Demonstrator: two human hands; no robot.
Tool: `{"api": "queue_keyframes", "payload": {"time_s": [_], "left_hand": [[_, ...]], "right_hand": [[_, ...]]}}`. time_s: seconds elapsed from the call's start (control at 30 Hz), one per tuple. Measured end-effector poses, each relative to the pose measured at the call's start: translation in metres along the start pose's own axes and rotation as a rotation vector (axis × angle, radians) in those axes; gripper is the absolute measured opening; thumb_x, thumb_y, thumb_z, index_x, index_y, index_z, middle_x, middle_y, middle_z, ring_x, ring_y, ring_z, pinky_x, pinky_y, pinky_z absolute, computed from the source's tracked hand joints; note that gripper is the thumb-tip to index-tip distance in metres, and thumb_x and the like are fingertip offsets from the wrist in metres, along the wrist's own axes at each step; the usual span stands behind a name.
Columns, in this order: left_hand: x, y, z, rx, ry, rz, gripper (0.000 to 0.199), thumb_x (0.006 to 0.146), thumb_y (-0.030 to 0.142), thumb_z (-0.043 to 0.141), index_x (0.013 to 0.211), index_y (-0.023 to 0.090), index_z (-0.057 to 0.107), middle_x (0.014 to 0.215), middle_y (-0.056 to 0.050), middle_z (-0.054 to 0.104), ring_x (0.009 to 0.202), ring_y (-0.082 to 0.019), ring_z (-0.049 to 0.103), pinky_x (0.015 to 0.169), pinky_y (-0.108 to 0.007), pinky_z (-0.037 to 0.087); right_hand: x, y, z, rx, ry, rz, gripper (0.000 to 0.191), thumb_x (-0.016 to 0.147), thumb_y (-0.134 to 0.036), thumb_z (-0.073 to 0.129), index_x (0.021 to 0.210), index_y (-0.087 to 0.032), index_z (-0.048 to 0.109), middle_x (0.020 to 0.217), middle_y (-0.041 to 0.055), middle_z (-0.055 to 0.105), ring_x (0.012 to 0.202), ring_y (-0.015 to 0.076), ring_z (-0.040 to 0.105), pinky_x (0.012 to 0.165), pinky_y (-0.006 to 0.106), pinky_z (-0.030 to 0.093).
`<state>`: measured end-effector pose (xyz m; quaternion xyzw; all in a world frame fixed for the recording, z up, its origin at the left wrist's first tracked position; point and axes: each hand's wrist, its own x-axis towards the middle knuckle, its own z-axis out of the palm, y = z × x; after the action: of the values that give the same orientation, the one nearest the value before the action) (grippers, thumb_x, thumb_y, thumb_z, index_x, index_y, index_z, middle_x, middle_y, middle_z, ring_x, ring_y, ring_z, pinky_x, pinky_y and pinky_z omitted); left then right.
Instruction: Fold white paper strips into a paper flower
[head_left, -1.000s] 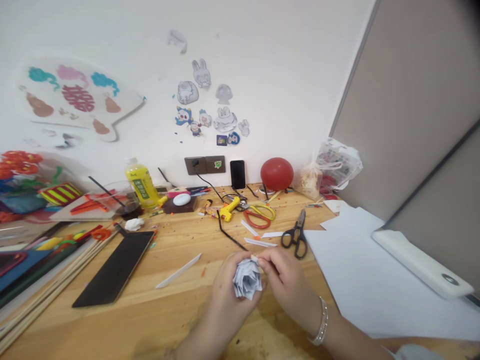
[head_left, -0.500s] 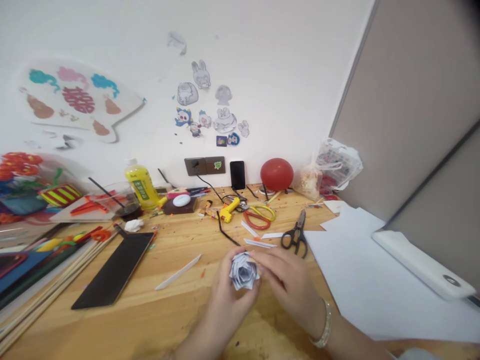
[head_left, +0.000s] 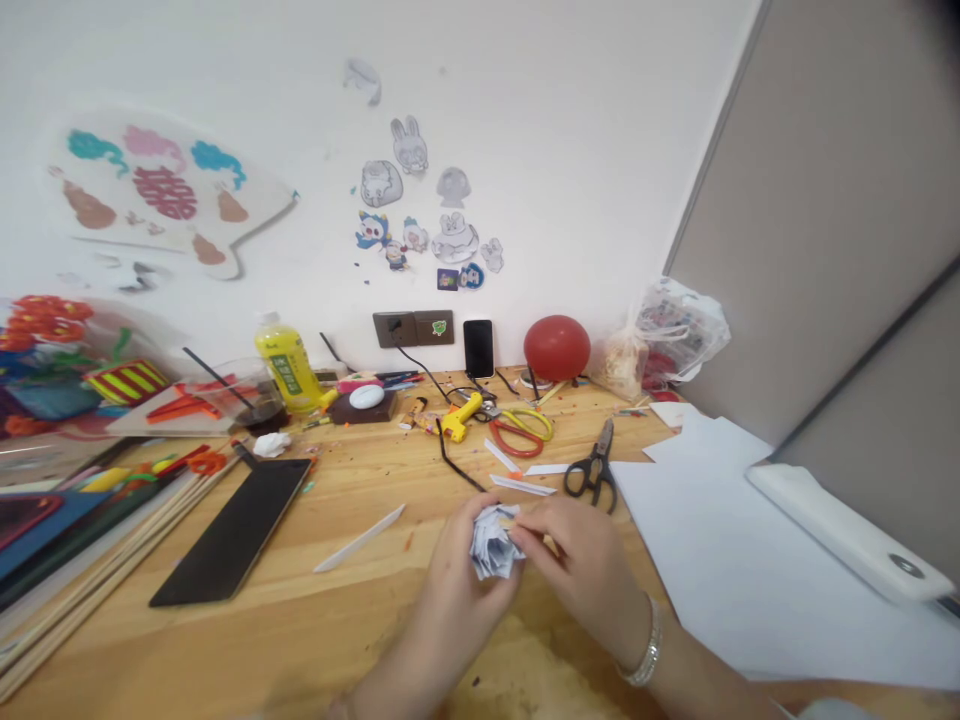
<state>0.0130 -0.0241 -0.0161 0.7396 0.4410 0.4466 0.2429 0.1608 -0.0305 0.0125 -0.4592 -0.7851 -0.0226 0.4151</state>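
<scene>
A white folded-paper flower point(head_left: 493, 545), with layered pointed petals round a hollow centre, is held over the table's front part. My left hand point(head_left: 461, 570) wraps round its left side and underside. From the right, my right hand point(head_left: 570, 555) pinches the petals' upper right edge between thumb and forefinger. A small tan spot shows near those fingertips; I cannot make out what it is. Just beyond the flower lie folded paper strips point(head_left: 523, 485) and a thin bent black stick point(head_left: 454, 463). Black-handled scissors point(head_left: 592, 470) rest behind my right hand.
A yellow glue gun point(head_left: 460, 418) and red-and-yellow-handled scissors point(head_left: 517, 432) lie farther back. White paper sheets point(head_left: 735, 560) cover the right side. A black slab point(head_left: 229, 535), wooden sticks point(head_left: 127, 560) and a loose paper strip point(head_left: 360, 538) are left. A yellow bottle point(head_left: 289, 365) stands at the wall.
My right thumb and forefinger have closed into a tighter pinch at the flower's edge. The flower has turned slightly in my left hand. The view has shifted a little.
</scene>
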Motion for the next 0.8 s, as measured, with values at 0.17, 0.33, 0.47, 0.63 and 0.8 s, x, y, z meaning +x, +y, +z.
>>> {"api": "queue_keyframes", "payload": {"time_s": [0.17,0.33,0.47,0.63,0.8], "left_hand": [[0.000,0.003,0.000,0.013,-0.017,0.015,0.041,0.073,0.017,0.055,0.113,0.018,0.043,0.107,-0.012,0.058,0.099,-0.022,0.056,0.084,-0.037,0.046],[0.000,0.004,0.000,-0.025,-0.008,0.015,0.040,0.073,0.016,0.055,0.112,0.019,0.046,0.107,-0.011,0.058,0.099,-0.022,0.057,0.085,-0.037,0.046],[-0.001,0.001,0.000,-0.015,0.025,0.012,0.043,0.070,0.013,0.055,0.112,0.019,0.046,0.106,-0.010,0.059,0.098,-0.022,0.057,0.084,-0.037,0.047],[-0.001,0.001,-0.001,0.030,0.008,0.037,0.043,0.071,0.014,0.055,0.113,0.020,0.044,0.106,-0.011,0.058,0.098,-0.022,0.057,0.083,-0.036,0.047],[-0.001,0.004,-0.002,0.048,-0.018,0.054,0.041,0.073,0.015,0.053,0.112,0.019,0.044,0.105,-0.011,0.058,0.098,-0.022,0.057,0.082,-0.036,0.047]], "right_hand": [[0.002,-0.005,-0.002,0.058,-0.002,0.091,0.027,0.088,-0.030,0.044,0.070,-0.018,0.059,0.058,-0.0007,0.060,0.052,0.0115,0.052,0.050,0.022,0.034],[0.001,-0.001,-0.002,-0.036,-0.031,-0.078,0.030,0.092,-0.024,0.035,0.077,-0.018,0.060,0.062,0.0019,0.062,0.055,0.0135,0.056,0.052,0.024,0.038],[0.000,0.004,-0.001,-0.115,-0.004,-0.260,0.031,0.092,-0.021,0.033,0.082,-0.017,0.062,0.062,0.0036,0.061,0.056,0.0141,0.055,0.052,0.025,0.039],[0.003,0.004,-0.005,-0.004,-0.058,-0.180,0.035,0.093,-0.030,0.036,0.075,-0.018,0.063,0.063,0.0025,0.062,0.058,0.0130,0.056,0.053,0.024,0.039],[0.006,0.000,-0.006,0.041,-0.128,-0.052,0.041,0.093,-0.037,0.033,0.070,-0.019,0.062,0.060,0.0006,0.063,0.055,0.0128,0.056,0.050,0.024,0.036]]}}
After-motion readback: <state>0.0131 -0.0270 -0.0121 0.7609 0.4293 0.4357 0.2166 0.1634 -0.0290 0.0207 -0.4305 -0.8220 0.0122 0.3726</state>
